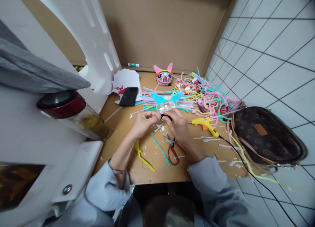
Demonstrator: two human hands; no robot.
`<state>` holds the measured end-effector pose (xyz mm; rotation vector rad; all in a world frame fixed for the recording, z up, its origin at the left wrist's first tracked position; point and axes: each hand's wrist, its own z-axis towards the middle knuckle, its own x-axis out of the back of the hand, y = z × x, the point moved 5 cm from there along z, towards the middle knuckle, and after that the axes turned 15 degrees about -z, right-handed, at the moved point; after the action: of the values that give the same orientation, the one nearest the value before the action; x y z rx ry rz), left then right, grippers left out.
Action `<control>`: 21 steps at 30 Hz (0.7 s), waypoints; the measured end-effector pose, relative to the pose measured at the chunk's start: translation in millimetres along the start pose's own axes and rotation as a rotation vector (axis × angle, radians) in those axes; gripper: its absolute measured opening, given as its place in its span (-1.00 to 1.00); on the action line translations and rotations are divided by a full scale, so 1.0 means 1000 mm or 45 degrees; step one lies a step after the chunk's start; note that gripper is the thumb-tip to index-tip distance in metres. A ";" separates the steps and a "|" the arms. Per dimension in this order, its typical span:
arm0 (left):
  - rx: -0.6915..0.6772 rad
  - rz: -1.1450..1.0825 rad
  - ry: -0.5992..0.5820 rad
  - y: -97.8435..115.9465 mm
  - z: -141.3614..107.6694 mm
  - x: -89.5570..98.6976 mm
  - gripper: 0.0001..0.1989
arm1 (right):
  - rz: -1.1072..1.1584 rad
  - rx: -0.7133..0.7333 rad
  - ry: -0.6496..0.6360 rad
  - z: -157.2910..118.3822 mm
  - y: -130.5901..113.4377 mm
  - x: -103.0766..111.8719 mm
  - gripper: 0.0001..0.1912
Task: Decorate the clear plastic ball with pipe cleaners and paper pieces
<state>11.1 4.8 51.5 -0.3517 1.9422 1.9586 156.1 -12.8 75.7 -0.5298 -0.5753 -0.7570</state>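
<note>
Between my hands is a short, bent black pipe cleaner [166, 116]. My left hand [145, 122] pinches one end with thumb and fingertips, while the fingers of my right hand [177, 124] are closed on the other. Just beyond them lies a clear round form with blue fuzzy ears [167, 104], resting against rows of pastel pipe cleaners [188, 104]. Scissors with red handles [173, 155] lie beneath my right wrist, partly covered. A teal pipe cleaner piece [161, 151] and a yellow one [145, 159] are on the table nearer me.
A yellow glue gun [206, 124] lies right of my hands, its black cord trailing past a brown patterned bag [268, 135]. Tangled pipe cleaners [209, 95] and a finished-looking pink-eared head [164, 76] are behind. A phone [129, 96] rests on paper; a glass jar [86, 118] stands left.
</note>
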 end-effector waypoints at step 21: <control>0.224 -0.672 0.135 -0.027 -0.006 -0.016 -0.58 | -0.315 -0.011 0.034 -0.007 -0.010 -0.001 -0.82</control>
<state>36.9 -2.7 33.4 -0.8355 1.8246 1.4466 150.1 -23.2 72.6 -0.4605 -0.6195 -1.0001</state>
